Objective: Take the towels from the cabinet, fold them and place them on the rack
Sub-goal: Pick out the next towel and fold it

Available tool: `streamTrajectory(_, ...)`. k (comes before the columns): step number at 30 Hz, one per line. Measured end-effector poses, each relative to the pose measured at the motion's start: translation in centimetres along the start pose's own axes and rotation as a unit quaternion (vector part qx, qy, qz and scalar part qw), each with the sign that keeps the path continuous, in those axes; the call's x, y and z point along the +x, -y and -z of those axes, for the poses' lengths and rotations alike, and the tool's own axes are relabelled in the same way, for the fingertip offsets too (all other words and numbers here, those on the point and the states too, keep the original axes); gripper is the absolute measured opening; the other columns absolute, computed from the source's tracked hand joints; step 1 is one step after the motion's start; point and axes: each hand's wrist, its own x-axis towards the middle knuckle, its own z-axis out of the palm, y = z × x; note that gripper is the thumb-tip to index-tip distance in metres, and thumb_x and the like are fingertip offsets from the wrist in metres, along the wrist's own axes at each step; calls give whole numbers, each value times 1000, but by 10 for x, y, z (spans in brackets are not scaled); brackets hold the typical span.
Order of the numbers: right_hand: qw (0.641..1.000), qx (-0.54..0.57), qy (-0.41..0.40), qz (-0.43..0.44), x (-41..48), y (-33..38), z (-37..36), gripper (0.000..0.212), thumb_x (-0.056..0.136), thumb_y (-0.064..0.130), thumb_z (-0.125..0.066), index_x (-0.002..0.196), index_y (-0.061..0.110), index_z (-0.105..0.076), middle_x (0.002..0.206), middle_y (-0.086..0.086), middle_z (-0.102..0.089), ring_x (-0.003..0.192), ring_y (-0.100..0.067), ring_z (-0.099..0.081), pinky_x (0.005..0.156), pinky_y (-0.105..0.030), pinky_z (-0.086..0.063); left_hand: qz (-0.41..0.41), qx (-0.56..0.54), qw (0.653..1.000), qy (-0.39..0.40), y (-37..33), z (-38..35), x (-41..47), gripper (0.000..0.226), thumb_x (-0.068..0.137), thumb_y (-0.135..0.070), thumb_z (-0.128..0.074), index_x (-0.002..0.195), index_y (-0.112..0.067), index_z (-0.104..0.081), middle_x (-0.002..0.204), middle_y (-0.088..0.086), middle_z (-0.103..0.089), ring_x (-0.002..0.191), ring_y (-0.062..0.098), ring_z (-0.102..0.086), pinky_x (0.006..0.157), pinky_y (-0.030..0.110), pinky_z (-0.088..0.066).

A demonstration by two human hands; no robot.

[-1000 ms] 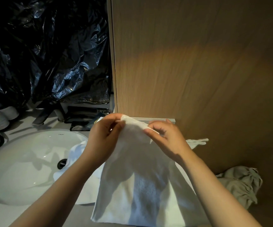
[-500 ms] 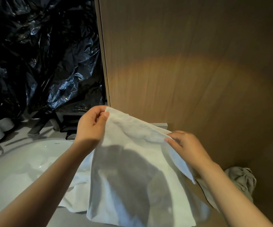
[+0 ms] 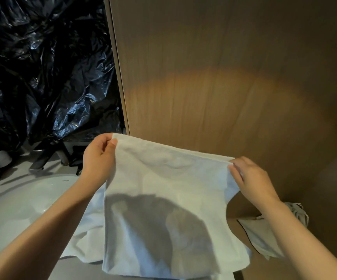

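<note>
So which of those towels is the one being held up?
The white towel spread in front, its top corners pinched by the left hand and right hand; the other towel lies beneath it.

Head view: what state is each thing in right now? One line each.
held towel: spread open, hanging from its top corners.
left hand: pinches the top left corner.
right hand: pinches the top right corner.
second towel: lying rumpled over the sink's edge.
sink: partly covered by that towel.
grey cloth: bunched up, mostly hidden by the right arm.
</note>
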Motion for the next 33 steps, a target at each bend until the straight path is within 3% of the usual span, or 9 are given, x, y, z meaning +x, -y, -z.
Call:
streamTrajectory(4,994,-36,-100,25,25,8,39,17,101,20,-45,97,14,-60,92,-1,-55,82,-17,-52,70,-35,-47,-11,9,999,-32,-9,0,9,13,101,-22,-42,100,-25,-54,83,-20,-54,74,-11,-51,59,7,-32)
streamTrajectory(7,988,-58,-134,48,44,16,72,6,97,17,-55,100,18,-61,96,1,-58,80,-13,-51,72,-31,-48,-29,3,998,-62,-23,2,17,11,103,-24,-38,101,-25,-48,81,-17,-51,70,-5,-51,57,12,-32)
streamTrajectory(11,987,-96,-103,79,56,26,110,10,94,21,-62,100,29,-57,97,6,-63,77,-15,-63,67,-32,-58,-57,1,993,-101,-37,8,35,10,103,-23,-35,102,-25,-45,79,-18,-49,70,-1,-47,56,19,-31)
streamTrajectory(16,986,-110,-54,116,49,36,135,10,99,39,-42,92,38,-49,75,15,-61,61,-8,-60,58,-33,-59,-75,6,989,-126,-40,15,52,9,103,-24,-36,102,-24,-45,77,-15,-49,69,1,-46,55,22,-33)
streamTrajectory(23,984,-70,-109,120,38,35,140,16,93,55,-28,98,44,-38,70,19,-57,51,-5,-58,47,-22,-54,-72,-12,990,-124,-46,11,52,9,103,-23,-36,100,-24,-44,73,-12,-49,66,4,-46,54,24,-33)
streamTrajectory(27,984,-93,-124,91,36,28,130,38,89,61,-19,88,39,-50,70,17,-59,57,-4,-57,56,-23,-55,-86,-40,989,-116,-57,9,49,10,103,-23,-36,101,-25,-45,76,-13,-50,68,2,-47,56,22,-36)
streamTrajectory(33,983,-110,-137,53,30,19,118,44,89,62,-15,87,34,-49,62,16,-53,48,-5,-53,48,-17,-46,-117,-68,985,-109,-74,12,45,12,101,-22,-41,101,-28,-50,74,-14,-52,65,-1,-50,58,23,-39)
